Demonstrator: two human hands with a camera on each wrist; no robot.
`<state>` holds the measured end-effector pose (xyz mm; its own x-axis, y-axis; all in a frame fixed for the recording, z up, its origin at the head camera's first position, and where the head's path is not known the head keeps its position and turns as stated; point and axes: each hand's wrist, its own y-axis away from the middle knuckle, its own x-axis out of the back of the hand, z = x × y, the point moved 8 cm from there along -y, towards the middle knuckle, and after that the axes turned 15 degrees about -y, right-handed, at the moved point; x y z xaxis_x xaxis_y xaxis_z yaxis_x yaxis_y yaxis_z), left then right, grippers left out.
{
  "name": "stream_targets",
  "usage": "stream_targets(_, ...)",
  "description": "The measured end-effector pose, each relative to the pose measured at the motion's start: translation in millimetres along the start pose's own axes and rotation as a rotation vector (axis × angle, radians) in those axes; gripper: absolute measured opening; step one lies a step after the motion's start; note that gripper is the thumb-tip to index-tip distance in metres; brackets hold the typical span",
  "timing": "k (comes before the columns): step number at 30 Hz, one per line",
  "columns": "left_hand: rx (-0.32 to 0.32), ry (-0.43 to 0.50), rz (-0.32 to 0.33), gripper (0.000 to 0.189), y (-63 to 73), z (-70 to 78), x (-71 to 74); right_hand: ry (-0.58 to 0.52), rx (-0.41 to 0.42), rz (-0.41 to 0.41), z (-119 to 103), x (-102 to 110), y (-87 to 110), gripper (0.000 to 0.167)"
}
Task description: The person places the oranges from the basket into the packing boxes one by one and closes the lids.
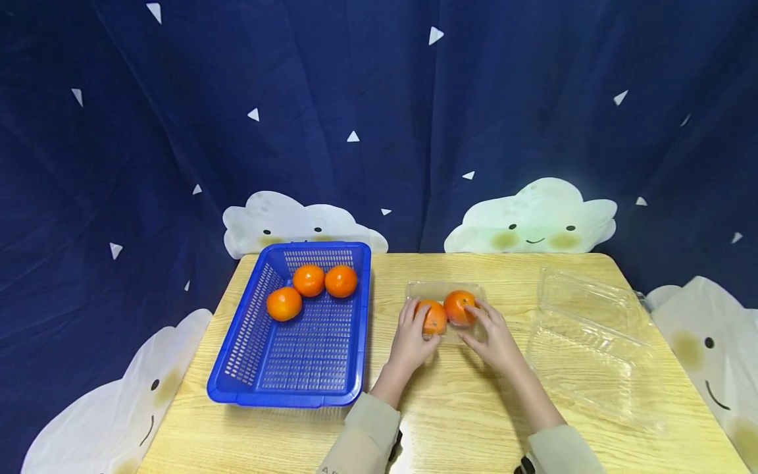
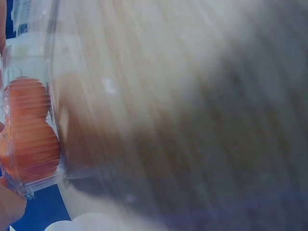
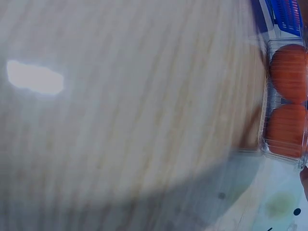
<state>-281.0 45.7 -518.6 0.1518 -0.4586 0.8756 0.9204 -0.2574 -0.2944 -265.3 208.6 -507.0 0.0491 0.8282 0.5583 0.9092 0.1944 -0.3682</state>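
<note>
Fingers of the left hand lay curled over the left orange, while those of the right hand curved round the right orange; both hands gripped their fruit just below the middle of the head view. The two oranges sat touching, side by side, inside a small clear plastic tray on the wooden table. At the left edge of the left wrist view the two appeared through the ribbed clear wall, blurred. At the right edge of the right wrist view they showed the same way. Left of centre stood a blue basket holding three more oranges toward its far end. At the right lay an open clear clamshell box.
</note>
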Motion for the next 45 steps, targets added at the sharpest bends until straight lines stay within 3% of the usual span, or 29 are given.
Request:
stream_targets(9,0.034,0.018,-0.001,0.055,-19.1,-3.8,-4.5,-0.014,-0.037,-0.015,11,2,-18.0,0.058)
stream_targets(24,0.045,0.017,0.018,0.053,-43.8,-14.4,-9.9,-0.016,-0.007,-0.018,20,1,-47.0,0.056)
stream_targets(38,0.003,-0.003,0.023,0.054,-61.7,-19.3,-9.9,-0.018,0.014,-0.016,27,1,-65.5,0.055)
stream_targets(45,-0.063,0.008,0.067,0.052,-71.2,-25.8,-12.5,-0.011,0.002,-0.042,28,0,-76.1,0.055)
